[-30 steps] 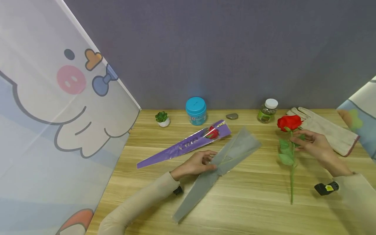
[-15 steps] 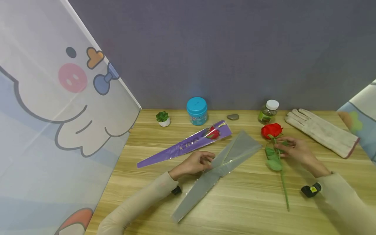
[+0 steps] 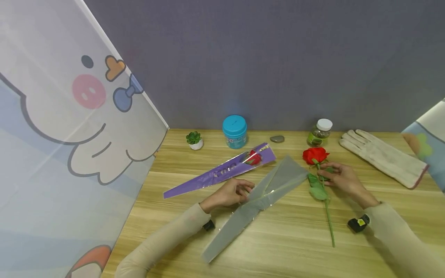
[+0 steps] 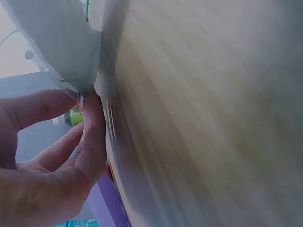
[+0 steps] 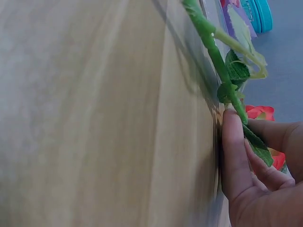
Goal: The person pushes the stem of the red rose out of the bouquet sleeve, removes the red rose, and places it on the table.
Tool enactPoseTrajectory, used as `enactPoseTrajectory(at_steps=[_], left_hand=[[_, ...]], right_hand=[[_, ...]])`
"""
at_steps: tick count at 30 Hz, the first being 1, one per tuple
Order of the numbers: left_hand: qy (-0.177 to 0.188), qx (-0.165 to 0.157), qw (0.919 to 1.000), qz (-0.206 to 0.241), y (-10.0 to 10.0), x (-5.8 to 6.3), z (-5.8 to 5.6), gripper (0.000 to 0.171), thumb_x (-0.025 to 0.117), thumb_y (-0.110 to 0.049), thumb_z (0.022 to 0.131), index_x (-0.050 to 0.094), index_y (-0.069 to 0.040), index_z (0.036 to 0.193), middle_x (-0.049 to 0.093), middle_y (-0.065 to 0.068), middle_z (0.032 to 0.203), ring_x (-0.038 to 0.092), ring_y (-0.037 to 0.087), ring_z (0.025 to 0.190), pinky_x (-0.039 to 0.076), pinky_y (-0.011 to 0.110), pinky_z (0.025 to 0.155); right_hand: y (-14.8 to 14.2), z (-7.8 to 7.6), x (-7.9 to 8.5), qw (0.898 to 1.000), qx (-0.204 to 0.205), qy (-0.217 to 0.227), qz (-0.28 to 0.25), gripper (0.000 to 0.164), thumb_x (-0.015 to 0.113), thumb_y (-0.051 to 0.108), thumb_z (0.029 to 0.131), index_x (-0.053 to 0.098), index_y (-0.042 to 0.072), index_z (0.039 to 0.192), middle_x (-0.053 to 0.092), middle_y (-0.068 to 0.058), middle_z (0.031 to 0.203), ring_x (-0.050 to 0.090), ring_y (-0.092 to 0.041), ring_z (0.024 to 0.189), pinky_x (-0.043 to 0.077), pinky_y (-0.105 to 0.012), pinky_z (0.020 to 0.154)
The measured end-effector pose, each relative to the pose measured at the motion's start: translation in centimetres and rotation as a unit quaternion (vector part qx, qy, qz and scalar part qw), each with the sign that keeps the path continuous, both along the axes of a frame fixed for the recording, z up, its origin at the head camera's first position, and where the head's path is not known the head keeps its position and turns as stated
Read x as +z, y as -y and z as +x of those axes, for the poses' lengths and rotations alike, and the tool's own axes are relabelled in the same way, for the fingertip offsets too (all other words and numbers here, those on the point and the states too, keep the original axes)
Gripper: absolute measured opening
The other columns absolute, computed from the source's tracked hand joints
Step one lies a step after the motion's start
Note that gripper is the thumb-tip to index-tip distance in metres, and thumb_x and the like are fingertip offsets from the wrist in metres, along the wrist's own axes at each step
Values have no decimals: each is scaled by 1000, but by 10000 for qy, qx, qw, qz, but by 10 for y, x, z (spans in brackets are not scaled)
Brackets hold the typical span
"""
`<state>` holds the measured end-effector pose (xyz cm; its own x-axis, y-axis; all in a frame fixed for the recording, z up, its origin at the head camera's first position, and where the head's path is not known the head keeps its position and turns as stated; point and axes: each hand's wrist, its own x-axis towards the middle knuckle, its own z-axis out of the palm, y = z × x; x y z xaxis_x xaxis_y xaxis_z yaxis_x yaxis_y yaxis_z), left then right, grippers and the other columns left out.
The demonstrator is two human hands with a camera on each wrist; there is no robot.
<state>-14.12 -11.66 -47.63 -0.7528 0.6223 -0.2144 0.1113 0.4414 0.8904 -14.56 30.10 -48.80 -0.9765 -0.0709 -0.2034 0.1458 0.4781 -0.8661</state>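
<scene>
My left hand [image 3: 233, 192] pinches the edge of a grey, see-through flower sleeve [image 3: 245, 216], which lies slantwise in the middle of the table. In the left wrist view thumb and finger meet on the sleeve [image 4: 71, 42]. My right hand [image 3: 342, 178] pinches the green stem of an artificial red rose [image 3: 315, 155] just below its bloom. The stem points toward the front, and leaves hang on its left side. In the right wrist view the fingers grip the stem [image 5: 213, 52] close above the table. The rose's leaves are near the sleeve's wide right end.
Behind the sleeve lies a purple-wrapped rose [image 3: 219, 172]. Along the back stand a small potted succulent [image 3: 194, 140], a blue tub [image 3: 235, 132], a grey stone [image 3: 277, 139] and a white-lidded jar [image 3: 319, 133]. A white glove [image 3: 384, 156] lies at the right.
My right hand has carried the rose leftward, toward the sleeve, and the stem has tilted. My left hand stays almost in place on the sleeve, whose wide end has shifted only slightly.
</scene>
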Motion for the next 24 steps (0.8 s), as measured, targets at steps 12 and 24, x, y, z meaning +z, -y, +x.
enactPoseTrajectory(at_steps=[12,24], left_hand=[[-6,-63,9998,-205,9,4,-5,45,77,-4,91,67,-1,135,73,20,123,75,20,97,59,20,81],[-266,-281,9983,-425,30,19,-10,43,77,-16,95,67,-1,134,74,18,126,75,25,103,60,28,91]], right_hand=[[-6,1,13,9964,144,-324,772,52,63,32,106,58,-8,138,68,-34,127,70,2,78,62,-26,68],[-11,1,43,9841,-11,-775,1599,46,62,33,106,63,-5,131,68,-35,124,60,12,74,58,-27,60]])
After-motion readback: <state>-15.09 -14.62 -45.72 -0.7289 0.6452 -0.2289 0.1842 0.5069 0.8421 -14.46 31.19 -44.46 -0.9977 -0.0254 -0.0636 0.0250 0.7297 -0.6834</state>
